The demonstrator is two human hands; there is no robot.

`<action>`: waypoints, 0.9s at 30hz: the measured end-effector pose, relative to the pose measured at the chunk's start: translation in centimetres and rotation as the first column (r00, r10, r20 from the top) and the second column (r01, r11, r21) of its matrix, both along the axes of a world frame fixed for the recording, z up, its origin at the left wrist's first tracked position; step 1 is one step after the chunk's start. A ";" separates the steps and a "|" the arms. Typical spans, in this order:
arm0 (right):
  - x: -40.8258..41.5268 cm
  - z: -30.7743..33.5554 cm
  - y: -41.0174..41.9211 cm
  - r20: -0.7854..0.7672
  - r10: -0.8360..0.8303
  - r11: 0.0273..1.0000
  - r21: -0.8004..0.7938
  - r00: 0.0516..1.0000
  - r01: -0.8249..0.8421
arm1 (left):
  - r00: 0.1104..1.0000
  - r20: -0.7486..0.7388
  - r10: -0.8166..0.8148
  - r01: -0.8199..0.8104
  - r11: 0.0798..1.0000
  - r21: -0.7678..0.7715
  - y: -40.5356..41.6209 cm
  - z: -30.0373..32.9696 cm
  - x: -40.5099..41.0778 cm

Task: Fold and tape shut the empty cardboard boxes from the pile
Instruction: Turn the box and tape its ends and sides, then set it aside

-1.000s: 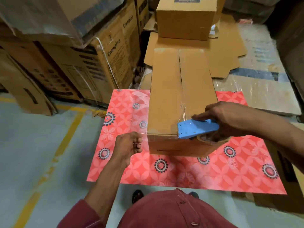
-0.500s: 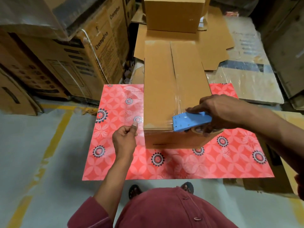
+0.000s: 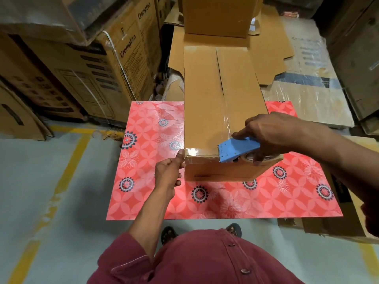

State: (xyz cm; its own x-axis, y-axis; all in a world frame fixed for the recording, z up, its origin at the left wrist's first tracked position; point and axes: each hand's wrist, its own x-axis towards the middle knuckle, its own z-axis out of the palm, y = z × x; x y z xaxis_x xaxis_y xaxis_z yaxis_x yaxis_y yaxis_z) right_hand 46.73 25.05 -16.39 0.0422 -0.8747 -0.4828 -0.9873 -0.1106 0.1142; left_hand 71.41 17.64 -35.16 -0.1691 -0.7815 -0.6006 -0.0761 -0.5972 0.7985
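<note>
A long brown cardboard box (image 3: 205, 95) lies on a red flowered mat (image 3: 147, 160), its top flaps folded together with a seam down the middle. Clear tape runs across its near end. My right hand (image 3: 270, 134) grips a blue tape dispenser (image 3: 235, 149) at the box's near top edge, forefinger stretched along it. My left hand (image 3: 169, 173) is closed, thumb pressing the tape end against the box's near left corner.
A closed cardboard box (image 3: 217, 15) stands behind on flattened cardboard sheets (image 3: 266, 52). Printed cartons (image 3: 98, 64) are stacked at the left. Plastic-wrapped flat cardboard (image 3: 307, 95) lies at the right. Grey floor with yellow lines (image 3: 67, 167) is on the left.
My left hand has moved right from the mat to the box's near left corner and pressed the tape down. My right hand holds the dispenser at the same edge.
</note>
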 end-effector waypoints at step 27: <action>1.2 2.3 1.4 -0.107 0.075 0.987 0.152 0.991 -0.059 | 0.599 0.797 -0.082 0.746 -0.306 -0.592 -1.2 -0.2 -1.7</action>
State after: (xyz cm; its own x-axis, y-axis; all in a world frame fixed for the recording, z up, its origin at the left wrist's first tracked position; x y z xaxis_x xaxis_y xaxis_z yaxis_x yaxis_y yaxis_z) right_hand 47.91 26.44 -14.13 0.0365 -0.7902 -0.6118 -0.9589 -0.2001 0.2012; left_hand 69.66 16.48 -35.34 -0.8595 -0.3165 0.4013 -0.2575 0.9464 0.1949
